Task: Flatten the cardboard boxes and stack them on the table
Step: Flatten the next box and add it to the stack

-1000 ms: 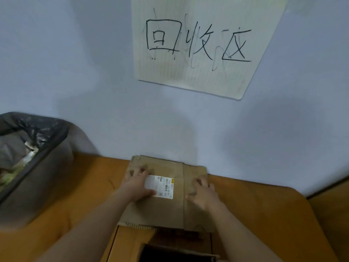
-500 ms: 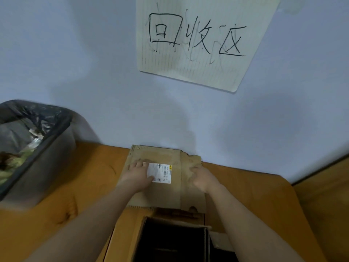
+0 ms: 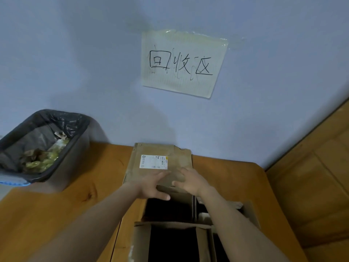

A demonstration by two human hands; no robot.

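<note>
A flattened brown cardboard box (image 3: pixel 160 163) with a white label (image 3: pixel 153 162) lies on the table (image 3: pixel 232 178); left hand (image 3: pixel 153 186) and right hand (image 3: pixel 190 181) rest released on its near edge.

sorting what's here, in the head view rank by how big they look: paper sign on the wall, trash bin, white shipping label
1. trash bin
2. paper sign, close to the bin in apparent size, and farther away, so that order is unsure
3. white shipping label on the flattened cardboard, clearly smallest
</note>
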